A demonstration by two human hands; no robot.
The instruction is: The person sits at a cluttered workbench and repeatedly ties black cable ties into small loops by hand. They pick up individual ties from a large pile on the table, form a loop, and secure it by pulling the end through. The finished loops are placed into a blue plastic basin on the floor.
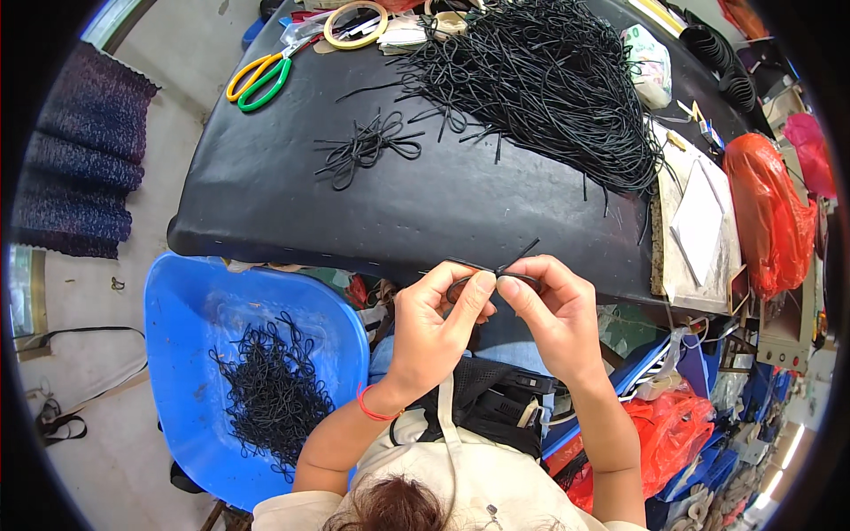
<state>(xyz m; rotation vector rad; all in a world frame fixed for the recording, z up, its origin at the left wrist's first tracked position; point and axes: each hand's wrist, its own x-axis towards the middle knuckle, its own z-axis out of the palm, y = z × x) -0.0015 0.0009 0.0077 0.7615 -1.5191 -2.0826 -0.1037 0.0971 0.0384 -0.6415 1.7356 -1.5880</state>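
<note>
Just past the front edge of the black-covered table (266, 195), my left hand (434, 323) and my right hand (556, 314) meet with thumbs and fingers pinched. Between them they grip a thin black cord (522, 252), looped at both sides, one end sticking up to the right. The fingertips hide where the cord crosses. On the table beyond lies a small cluster of black cord bows (363, 149). Farther back spreads a large heap of loose black cords (540, 88).
A blue tub (168, 327) at my left contains a pile of tied black cords (274, 389). Scissors (264, 81) with yellow and green handles and a tape roll (356, 25) lie at the far left. At right are a white board (698, 221) and red plastic bags (768, 221).
</note>
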